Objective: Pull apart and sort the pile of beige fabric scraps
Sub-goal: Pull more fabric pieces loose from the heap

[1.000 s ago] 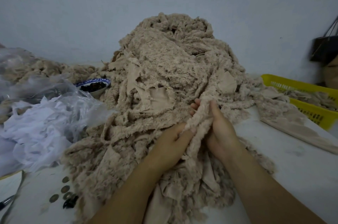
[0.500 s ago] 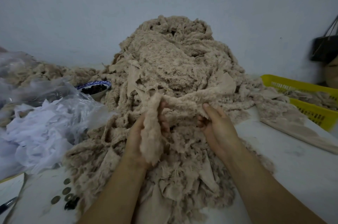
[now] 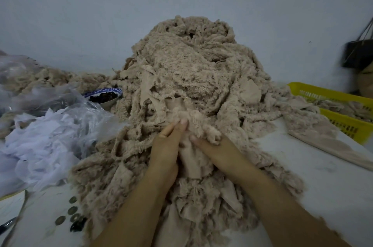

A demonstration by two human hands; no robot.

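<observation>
A tall pile of beige fabric scraps [image 3: 193, 69], fluffy on one side and smooth on the other, fills the middle of the white table [image 3: 314, 182]. Both hands meet at its near front. My left hand [image 3: 166, 146] lies with straight, closed fingers against a fluffy beige scrap [image 3: 198, 123], and its thumb is hidden. My right hand [image 3: 216, 151] reaches in from the right, its fingertips buried under that same scrap and curled into it. A smooth flap of fabric [image 3: 193, 162] hangs between the two hands.
Crumpled clear plastic and white tissue [image 3: 40, 142] lie at the left, with a blue-rimmed bowl [image 3: 105, 96] of dark bits behind them. A yellow basket [image 3: 347, 123] with scraps stands at the right. Several coins [image 3: 70, 210] lie front left. A dark bag [image 3: 359, 53] hangs on the wall.
My left hand has let down the strip it held up and moved right. The hands, spread apart half a second ago, are now close together on one scrap.
</observation>
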